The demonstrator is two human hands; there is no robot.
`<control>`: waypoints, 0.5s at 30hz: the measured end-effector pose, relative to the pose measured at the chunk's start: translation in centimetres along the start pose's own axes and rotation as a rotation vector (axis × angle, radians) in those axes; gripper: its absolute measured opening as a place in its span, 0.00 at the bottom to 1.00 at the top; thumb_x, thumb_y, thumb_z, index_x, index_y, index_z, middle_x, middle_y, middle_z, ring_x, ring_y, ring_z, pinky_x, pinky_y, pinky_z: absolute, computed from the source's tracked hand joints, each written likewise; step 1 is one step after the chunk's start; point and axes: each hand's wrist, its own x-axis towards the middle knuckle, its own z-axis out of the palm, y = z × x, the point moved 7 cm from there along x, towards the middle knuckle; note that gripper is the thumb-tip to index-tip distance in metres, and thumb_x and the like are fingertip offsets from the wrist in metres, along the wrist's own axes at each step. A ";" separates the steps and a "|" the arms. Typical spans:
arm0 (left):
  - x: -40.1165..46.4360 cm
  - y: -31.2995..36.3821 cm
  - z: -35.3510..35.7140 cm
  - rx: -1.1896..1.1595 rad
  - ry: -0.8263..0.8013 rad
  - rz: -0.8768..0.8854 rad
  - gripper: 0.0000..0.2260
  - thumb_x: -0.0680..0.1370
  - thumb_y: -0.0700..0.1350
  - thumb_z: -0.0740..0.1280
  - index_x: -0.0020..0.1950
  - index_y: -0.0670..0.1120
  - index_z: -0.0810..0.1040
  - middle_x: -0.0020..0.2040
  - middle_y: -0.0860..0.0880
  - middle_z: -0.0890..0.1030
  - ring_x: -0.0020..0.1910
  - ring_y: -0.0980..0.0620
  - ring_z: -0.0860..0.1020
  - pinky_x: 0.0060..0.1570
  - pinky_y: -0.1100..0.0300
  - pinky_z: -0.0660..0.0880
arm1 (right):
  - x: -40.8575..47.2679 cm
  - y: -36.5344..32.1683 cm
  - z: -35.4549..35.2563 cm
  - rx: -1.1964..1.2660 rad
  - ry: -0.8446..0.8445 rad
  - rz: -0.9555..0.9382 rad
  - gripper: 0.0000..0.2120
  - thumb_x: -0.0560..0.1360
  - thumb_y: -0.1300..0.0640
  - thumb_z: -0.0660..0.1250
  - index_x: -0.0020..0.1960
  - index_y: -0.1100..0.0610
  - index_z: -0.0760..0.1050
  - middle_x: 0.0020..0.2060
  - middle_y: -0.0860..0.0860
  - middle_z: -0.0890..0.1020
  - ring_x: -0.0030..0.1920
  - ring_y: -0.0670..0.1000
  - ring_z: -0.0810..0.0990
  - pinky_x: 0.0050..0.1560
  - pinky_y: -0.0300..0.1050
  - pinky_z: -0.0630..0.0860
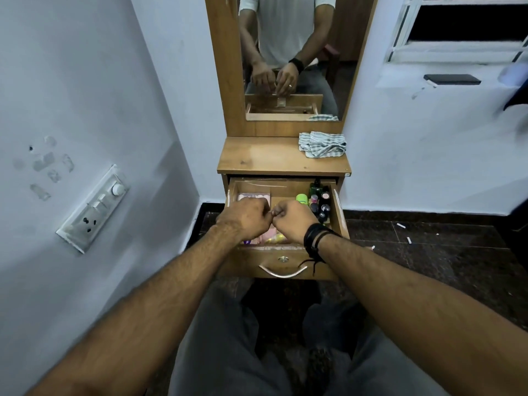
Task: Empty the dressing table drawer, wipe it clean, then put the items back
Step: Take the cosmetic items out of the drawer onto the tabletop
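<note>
Head view looked down on a wooden dressing table set against a pale wall, its drawer pulled out toward the person's knees. Both hands hovered over the open drawer, knuckles nearly touching at the middle. Left hand was curled into a loose fist; right hand was curled the same way, with dark bands round its wrist. Fingers of both pointed down and away from the camera, so whether they pinched something small between them could not be told; the mirror above showed the two hands close together with the fingertips meeting, but nothing clearly in them. Drawer contents were still inside: a pink box at the back left, a lime-green capped container right of centre, a cluster of small dark bottles along the right wall, and pink and yellow packets partly hidden under the hands near the front. A striped grey-and-white cloth lay crumpled on the tabletop at the right rear, well apart from the hands. A switchboard sat on the left wall.
</note>
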 end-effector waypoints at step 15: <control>6.6 -5.1 4.2 -0.066 -0.111 -0.236 0.05 0.77 0.52 0.61 0.49 0.53 0.73 0.49 0.48 0.79 0.48 0.44 0.79 0.51 0.42 0.80 | 10.7 1.4 5.4 -0.175 -0.084 0.151 0.11 0.74 0.56 0.66 0.54 0.57 0.78 0.53 0.57 0.82 0.55 0.59 0.81 0.54 0.48 0.79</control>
